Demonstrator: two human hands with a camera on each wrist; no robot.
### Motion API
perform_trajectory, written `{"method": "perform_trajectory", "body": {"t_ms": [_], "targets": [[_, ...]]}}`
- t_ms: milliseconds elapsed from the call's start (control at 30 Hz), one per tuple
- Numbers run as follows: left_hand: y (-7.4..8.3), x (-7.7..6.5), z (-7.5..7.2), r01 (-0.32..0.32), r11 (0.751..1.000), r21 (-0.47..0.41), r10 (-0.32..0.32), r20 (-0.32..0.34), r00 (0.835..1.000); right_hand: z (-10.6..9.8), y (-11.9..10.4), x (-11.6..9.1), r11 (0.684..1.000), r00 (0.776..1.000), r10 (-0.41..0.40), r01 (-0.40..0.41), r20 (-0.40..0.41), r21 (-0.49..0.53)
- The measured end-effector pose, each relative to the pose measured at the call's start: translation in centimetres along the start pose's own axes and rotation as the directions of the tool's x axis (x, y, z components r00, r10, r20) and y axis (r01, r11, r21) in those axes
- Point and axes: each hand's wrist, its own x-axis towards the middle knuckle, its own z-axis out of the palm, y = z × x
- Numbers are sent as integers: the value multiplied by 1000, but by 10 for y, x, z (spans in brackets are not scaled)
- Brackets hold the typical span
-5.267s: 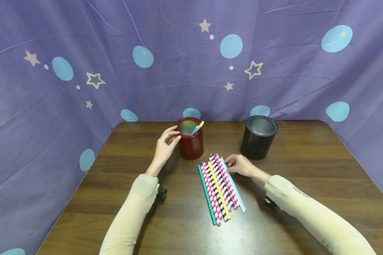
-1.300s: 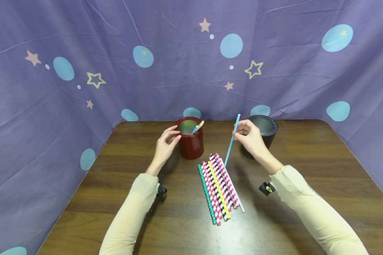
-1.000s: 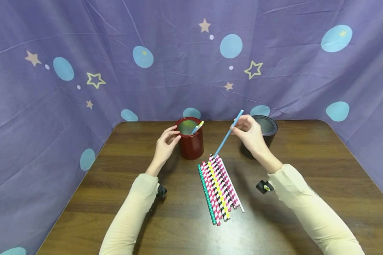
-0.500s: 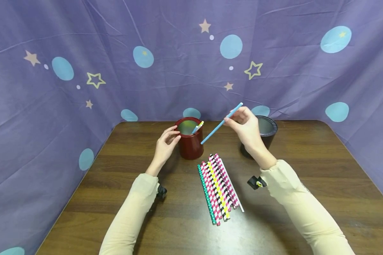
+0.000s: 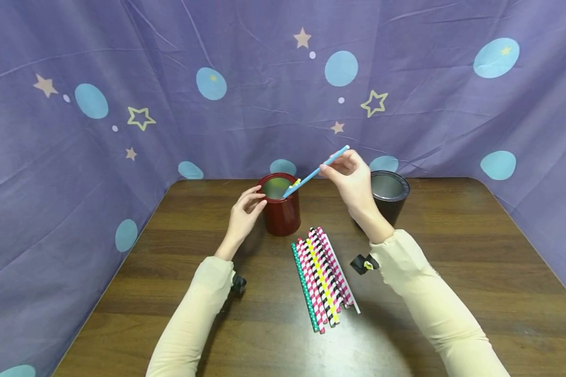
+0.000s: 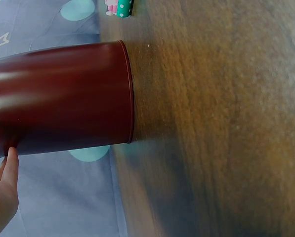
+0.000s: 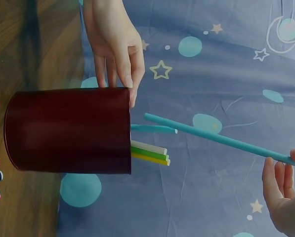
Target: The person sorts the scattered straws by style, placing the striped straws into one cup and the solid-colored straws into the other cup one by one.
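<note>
Right hand (image 5: 351,183) in a pinch on a slanted blue straw (image 7: 236,143); left hand (image 5: 242,215), loosely spread, against the red can (image 7: 68,131).

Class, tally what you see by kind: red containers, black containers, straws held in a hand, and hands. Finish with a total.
Red container: 1
Black container: 1
Held blue straw: 1
Hands (left hand, right hand): 2
Total: 5

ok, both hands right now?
Left hand: open, touching the glossy dark-red cylindrical can.
Right hand: closed, holding a slim plain light-blue straw.
</note>
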Motion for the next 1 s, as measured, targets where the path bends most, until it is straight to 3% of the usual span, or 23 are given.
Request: {"method": "perform_trajectory", "body": {"t_ms": [167,300,567,833,1000], "targets": [[1,-1,0,-4,1000,-9,4,-1,1000,32,-34,-14,990,999,-3,-2,-35,-138],[1,-1,0,-11,1000,-6,11,-3,1000,46,-46,-20,982,999,23,-30,-39,-186],[2,-1,0,-17,1000,-9,17,-1,1000,50,-33,-21,945,999,19,-33,-46,-326],[2,-1,0,-20,1000,-8,20,-3,1000,52,-17,-20,943,998,45,-59,-50,-329],[2,-1,0,-14,1000,-3,14,-3,1000,57,-19,-22,942,995,84,-97,-55,-322]]}}
